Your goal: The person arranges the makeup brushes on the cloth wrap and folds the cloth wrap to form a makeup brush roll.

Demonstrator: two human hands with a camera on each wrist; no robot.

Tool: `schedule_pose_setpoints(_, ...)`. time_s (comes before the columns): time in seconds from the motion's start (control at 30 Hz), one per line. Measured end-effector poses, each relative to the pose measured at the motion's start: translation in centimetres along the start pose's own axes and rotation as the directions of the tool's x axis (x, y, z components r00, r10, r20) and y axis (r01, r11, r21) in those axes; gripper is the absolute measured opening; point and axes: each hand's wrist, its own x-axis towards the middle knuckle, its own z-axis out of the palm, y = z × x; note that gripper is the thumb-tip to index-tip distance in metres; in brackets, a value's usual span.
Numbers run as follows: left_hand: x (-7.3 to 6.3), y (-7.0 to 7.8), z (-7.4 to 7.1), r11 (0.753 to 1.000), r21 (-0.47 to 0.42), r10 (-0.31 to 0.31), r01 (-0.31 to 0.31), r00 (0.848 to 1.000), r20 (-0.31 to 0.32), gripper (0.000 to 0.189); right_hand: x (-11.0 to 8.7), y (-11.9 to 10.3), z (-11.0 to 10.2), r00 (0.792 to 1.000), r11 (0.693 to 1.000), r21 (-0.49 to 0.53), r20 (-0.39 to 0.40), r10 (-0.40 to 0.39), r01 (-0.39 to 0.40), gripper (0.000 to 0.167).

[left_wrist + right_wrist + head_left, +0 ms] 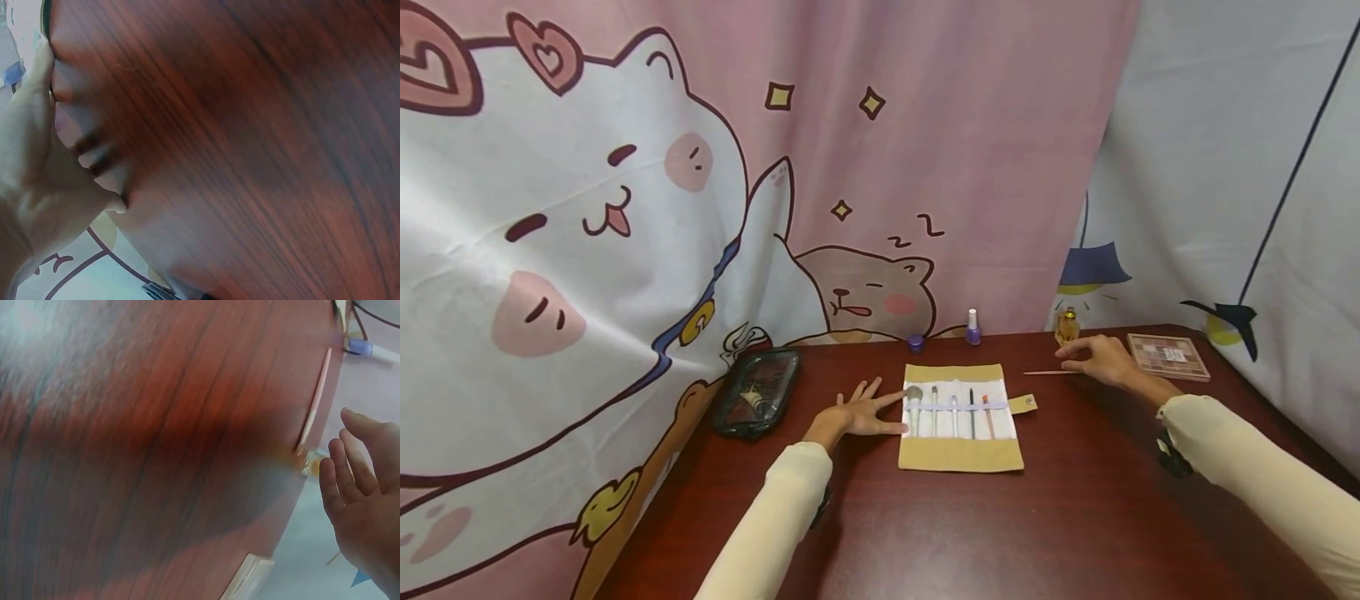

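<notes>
A tan and white brush roll lies unrolled on the table, with several makeup brushes tucked under its lilac band. My left hand rests at the roll's left edge, fingers spread, index finger and thumb reaching onto its border. In the left wrist view the same hand has its fingertips on the wood. A thin pink stick lies on the table right of the roll. My right hand hovers by its right end; in the right wrist view the hand appears apart from the stick, fingers loosely bent.
Behind the right hand stands a small golden bottle, with an eyeshadow palette to its right. Purple nail polish and a small purple jar stand at the back edge. A black see-through pouch lies at left. Printed curtains hang behind.
</notes>
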Motion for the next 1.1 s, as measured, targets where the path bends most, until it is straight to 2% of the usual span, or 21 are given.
schedule_pose_setpoints(0.2,0.5,0.2,0.2,1.000,0.002,0.004,-0.004,1.000,-0.002,0.078,-0.5,1.7,0.1,1.000,0.999,-0.042,-0.025,0.017,-0.018,0.021)
schedule_pose_setpoints(0.47,0.8,0.3,0.1,1.000,0.008,0.003,-0.003,1.000,0.004,0.078,-1.1,2.8,0.2,0.998,0.998,-0.025,0.021,0.062,-0.061,0.022)
schedule_pose_setpoints(0.9,0.3,0.2,-0.1,1.000,-0.007,-0.002,0.002,1.000,0.010,0.079,-1.4,2.0,0.6,1.000,0.999,-0.051,0.002,0.017,-0.016,0.007)
schedule_pose_setpoints(1.1,0.5,-0.2,0.3,1.000,-0.010,-0.014,0.014,1.000,0.008,0.081,-1.4,1.9,0.6,0.997,0.996,-0.065,-0.033,-0.066,0.064,0.006)
